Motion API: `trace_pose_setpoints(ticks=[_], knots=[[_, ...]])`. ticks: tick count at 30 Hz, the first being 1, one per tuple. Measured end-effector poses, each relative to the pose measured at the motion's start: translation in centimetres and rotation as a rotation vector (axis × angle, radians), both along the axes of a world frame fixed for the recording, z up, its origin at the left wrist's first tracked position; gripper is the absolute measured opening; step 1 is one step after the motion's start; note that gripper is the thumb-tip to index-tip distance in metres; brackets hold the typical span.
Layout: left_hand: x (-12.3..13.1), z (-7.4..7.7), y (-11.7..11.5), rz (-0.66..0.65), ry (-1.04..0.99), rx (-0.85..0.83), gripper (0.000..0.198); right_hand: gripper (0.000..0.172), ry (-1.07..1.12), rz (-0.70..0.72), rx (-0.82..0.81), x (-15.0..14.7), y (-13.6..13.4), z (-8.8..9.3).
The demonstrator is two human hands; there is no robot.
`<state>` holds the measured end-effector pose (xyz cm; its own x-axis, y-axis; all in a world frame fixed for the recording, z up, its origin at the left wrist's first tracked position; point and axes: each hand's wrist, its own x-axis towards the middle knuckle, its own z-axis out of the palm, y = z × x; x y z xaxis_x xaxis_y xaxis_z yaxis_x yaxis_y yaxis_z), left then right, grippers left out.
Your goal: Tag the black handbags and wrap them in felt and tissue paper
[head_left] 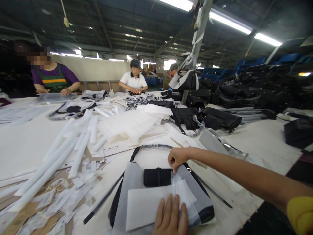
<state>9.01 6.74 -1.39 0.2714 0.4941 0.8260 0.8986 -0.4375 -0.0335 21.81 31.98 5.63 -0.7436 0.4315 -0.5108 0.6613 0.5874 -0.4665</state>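
Observation:
A black handbag (206,213) lies in front of me, largely covered by thin grey-white wrapping paper (137,178). Its black flap strap (157,177) shows at the upper middle, and its plastic-wrapped handle (154,147) arches above. My left hand (171,215) lies flat with spread fingers on a white foam sheet (144,204) and the edge of some crinkled clear plastic (184,192). At the flap's right end, my right hand (178,158) is closed, fingertips pointing down just above the plastic. What it pinches is hidden. Dark straps stick out on both sides of the bag.
White foam tubes (80,153), paper tags and cardboard scraps (56,195) litter the left. Beyond the bag lie stacked foam sheets (132,122) and black bags (220,119). A metal post (201,32) stands behind. Several people work across the table; one wears a purple sleeve (69,73).

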Motion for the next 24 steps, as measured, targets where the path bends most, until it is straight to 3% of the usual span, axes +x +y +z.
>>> trace_pose_setpoints(ticks=[5, 9, 12, 17, 24], knots=[[0.3, -0.1, -0.4, 0.019, -0.018, 0.03, 0.034, 0.014, 0.093, -0.076, 0.241, 0.5, -1.4, 1.5], [0.4, -0.2, -0.8, 0.032, -0.021, 0.042, 0.031, 0.024, 0.13, -0.114, 0.342, 1.0, -4.1, 3.7], [0.4, -0.3, -1.1, 0.045, 0.004, 0.031, 0.036, 0.036, 0.082, -0.047, 0.267, 1.6, -6.4, 4.4], [0.3, -0.4, -1.5, 0.037, 0.01, 0.0, 0.037, 0.093, 0.01, -0.053, 0.069, 2.0, -7.3, 4.0], [0.2, -0.3, -2.8, 0.009, -0.002, 0.004, 0.036, 0.111, -0.153, -0.06, -0.107, 0.8, -6.5, 4.7]])
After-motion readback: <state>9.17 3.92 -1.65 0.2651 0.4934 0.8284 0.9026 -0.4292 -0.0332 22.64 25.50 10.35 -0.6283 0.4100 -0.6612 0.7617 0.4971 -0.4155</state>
